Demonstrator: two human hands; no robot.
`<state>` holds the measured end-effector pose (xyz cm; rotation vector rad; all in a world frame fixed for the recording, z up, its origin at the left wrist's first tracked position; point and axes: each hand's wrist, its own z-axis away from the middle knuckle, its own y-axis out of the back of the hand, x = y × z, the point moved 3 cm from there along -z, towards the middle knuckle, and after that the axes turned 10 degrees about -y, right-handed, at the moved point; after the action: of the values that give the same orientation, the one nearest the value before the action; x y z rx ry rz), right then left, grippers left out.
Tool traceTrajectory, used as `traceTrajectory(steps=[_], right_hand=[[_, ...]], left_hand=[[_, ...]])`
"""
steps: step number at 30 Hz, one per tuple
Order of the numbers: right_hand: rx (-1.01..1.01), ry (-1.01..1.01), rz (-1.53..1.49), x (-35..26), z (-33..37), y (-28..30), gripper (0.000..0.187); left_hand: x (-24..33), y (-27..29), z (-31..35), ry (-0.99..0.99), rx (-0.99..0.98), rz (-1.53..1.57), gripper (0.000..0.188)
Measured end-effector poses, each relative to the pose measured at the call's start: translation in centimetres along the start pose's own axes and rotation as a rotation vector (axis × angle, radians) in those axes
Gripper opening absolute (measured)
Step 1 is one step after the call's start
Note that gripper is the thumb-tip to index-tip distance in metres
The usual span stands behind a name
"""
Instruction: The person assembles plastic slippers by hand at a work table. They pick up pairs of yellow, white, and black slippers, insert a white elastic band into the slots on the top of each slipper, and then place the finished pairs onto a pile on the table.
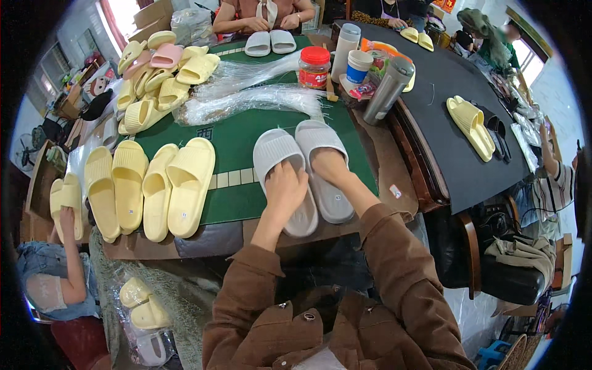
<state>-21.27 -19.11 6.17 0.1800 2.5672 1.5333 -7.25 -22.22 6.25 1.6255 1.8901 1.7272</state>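
A pair of grey slippers lies side by side on the green table mat, toes pointing away from me. My left hand (287, 190) is at the mouth of the left grey slipper (275, 146), its fingers curled in under the strap edge. Whatever those fingers grip is hidden. My right hand (330, 165) reaches into the right grey slipper (319, 135), and the strap covers its fingers. To the left, two pairs of pale yellow slippers (191, 185) stand in a row. Beyond the grey pair lie bundles of clear plastic ties (256, 102).
A heap of yellow and pink slippers (163, 86) is at the back left. A red-lidded jar (314, 66), a paper cup (356, 66) and a steel flask (390, 90) stand at the back right. Across the table a person handles light grey slippers (271, 43). Another person (68, 259) sits at left.
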Motion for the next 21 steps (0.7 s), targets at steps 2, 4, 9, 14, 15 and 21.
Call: traceTrajectory(steps=[2, 4, 9, 14, 15, 21], right_hand=[[-0.099, -0.067, -0.032, 0.0, -0.1, -0.4, 0.021], [-0.217, -0.192, -0.154, 0.0, 0.1, -0.7, 0.022], [-0.416, -0.364, -0.279, -0.2, 2.1, 1.3, 0.025], [-0.399, -0.488, -0.476, -0.7, 5.4, 2.7, 0.025], [-0.378, -0.435, -0.466, -0.4, 6.1, 1.6, 0.025], [-0.529, -0.414, -0.316, -1.0, 4.4, 2.8, 0.027]], left_hand=[[-0.8, -0.4, -1.3, 0.013, -0.065, 0.106, 0.052], [-2.0, -0.8, -2.0, -0.016, -0.113, 0.269, 0.055], [-0.8, -0.4, 0.5, -0.061, -0.260, 0.235, 0.065], [1.5, 1.0, 2.8, -0.095, -0.376, 0.186, 0.085], [1.7, 0.8, 2.8, -0.072, -0.384, 0.197, 0.089], [2.8, 1.8, 0.9, 0.128, -0.608, 0.184, 0.085]])
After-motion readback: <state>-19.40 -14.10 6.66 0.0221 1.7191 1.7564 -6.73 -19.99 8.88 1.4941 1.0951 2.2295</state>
